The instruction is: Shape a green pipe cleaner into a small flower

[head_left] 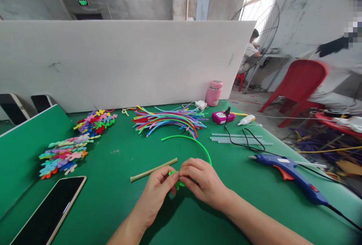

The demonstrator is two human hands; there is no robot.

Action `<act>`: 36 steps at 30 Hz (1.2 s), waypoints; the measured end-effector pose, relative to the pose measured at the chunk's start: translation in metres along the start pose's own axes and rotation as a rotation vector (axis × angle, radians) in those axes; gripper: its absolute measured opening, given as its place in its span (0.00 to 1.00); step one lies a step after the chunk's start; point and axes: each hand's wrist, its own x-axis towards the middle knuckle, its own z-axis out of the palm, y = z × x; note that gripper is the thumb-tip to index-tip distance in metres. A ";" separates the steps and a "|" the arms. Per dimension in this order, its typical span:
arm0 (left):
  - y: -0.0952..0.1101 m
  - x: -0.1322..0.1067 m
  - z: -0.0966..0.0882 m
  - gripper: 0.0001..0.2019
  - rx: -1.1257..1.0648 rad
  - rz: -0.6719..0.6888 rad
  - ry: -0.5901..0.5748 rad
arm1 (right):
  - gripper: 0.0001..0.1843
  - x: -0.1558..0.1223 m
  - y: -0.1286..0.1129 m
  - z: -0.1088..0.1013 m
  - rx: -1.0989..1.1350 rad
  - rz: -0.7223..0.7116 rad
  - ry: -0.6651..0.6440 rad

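Observation:
Both hands meet over the green table, in front of me. Between the thumb and fingers of my left hand point(160, 185) is a small bright green looped shape, flower-like, made of pipe cleaner point(178, 184). My right hand point(202, 179) pinches at its right side, its fingertips partly hiding it. A long green pipe cleaner point(195, 140) arcs on the table and passes behind my right hand; whether it joins the looped piece is hidden. Just beyond my left hand lies a pale olive stick point(154, 169). Farther back rests a bundle of coloured pipe cleaners point(169, 118).
At left are colourful flower-shaped pieces point(66, 154) and a phone point(49, 209). On the right lie a blue glue gun point(291, 175) with its cord, clear glue sticks point(237, 138), a magenta box point(223, 117) and a white bottle point(246, 120). A pink flask point(214, 93) stands by the white partition point(135, 64).

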 end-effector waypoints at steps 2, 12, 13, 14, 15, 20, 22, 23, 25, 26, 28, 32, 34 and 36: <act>0.001 0.000 0.000 0.13 0.009 -0.003 -0.008 | 0.06 0.000 0.000 0.000 -0.009 0.004 0.003; 0.006 -0.004 0.004 0.14 0.305 0.102 -0.030 | 0.08 0.001 0.001 0.000 -0.087 0.030 -0.039; 0.006 -0.004 0.004 0.14 0.344 0.119 -0.021 | 0.08 0.001 0.001 0.000 -0.095 0.036 -0.048; 0.007 -0.005 0.004 0.14 0.382 0.138 -0.008 | 0.08 0.001 0.001 0.000 -0.102 0.042 -0.057; 0.007 -0.005 0.005 0.14 0.414 0.154 0.003 | 0.09 0.001 0.000 0.000 -0.106 0.049 -0.066; 0.011 -0.005 0.004 0.15 0.398 0.143 -0.010 | 0.11 0.002 -0.002 -0.002 -0.112 0.056 -0.086; 0.012 -0.004 0.002 0.15 0.334 0.113 -0.020 | 0.11 0.003 -0.002 -0.003 -0.109 0.049 -0.088; 0.012 -0.003 0.001 0.16 0.302 0.095 -0.022 | 0.11 0.003 -0.002 -0.003 -0.109 0.046 -0.088; 0.012 -0.002 -0.001 0.16 0.251 0.062 -0.023 | 0.11 0.003 -0.002 -0.003 -0.109 0.041 -0.088; 0.011 -0.002 -0.001 0.16 0.231 0.047 -0.023 | 0.11 0.002 -0.001 -0.002 -0.107 0.039 -0.090; 0.012 -0.002 -0.002 0.16 0.212 0.024 -0.017 | 0.11 0.002 -0.001 -0.002 -0.104 0.036 -0.098; 0.013 -0.001 -0.002 0.15 0.209 -0.002 -0.009 | 0.11 0.002 -0.001 -0.002 -0.108 0.033 -0.129; 0.013 0.000 -0.003 0.14 0.211 -0.006 -0.009 | 0.11 0.003 -0.002 -0.003 -0.113 0.034 -0.139; 0.011 0.000 -0.004 0.13 0.197 -0.005 -0.011 | 0.11 0.003 -0.002 -0.003 -0.113 0.029 -0.139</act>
